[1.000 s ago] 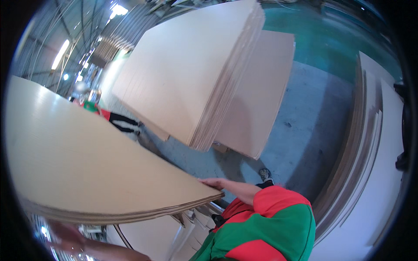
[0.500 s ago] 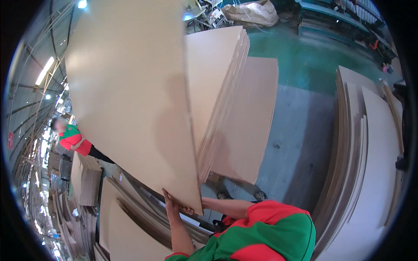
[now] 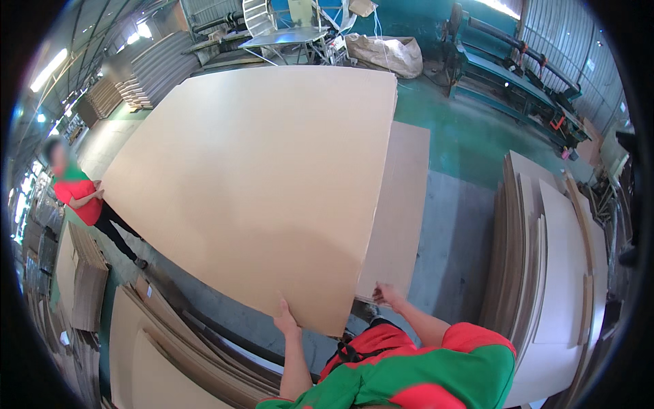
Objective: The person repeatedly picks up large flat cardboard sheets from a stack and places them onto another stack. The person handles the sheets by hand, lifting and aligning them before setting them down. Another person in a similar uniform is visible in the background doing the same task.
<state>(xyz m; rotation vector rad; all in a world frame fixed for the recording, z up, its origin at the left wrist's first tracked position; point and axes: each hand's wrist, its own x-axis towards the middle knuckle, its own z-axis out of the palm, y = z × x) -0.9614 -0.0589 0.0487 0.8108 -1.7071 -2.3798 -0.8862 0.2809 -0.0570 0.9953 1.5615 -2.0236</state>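
Note:
A large tan cardboard sheet (image 3: 259, 177) spreads across the middle, lying over a stack whose layered edge shows only at its far right corner. My left hand (image 3: 287, 319) grips the near edge, thumb on top and fingers hidden underneath. Off the right side of the sheet, my right hand (image 3: 388, 294) is in the air with its fingers loosely bent and apart, holding nothing I can see. At the far left a co-worker (image 3: 78, 187) has both hands at the sheet's left edge.
Beneath and right of the large sheet lies another brown sheet (image 3: 409, 177). Stacked boards (image 3: 565, 266) stand at right, more cardboard stacks (image 3: 163, 354) at lower left. A green roller machine (image 3: 511, 75) and a whitish sack (image 3: 388, 54) are at the back.
The large sheet has come down from a raised, tilted position to lie over the stack. My right hand has left its edge and moved right; my left hand still grips it.

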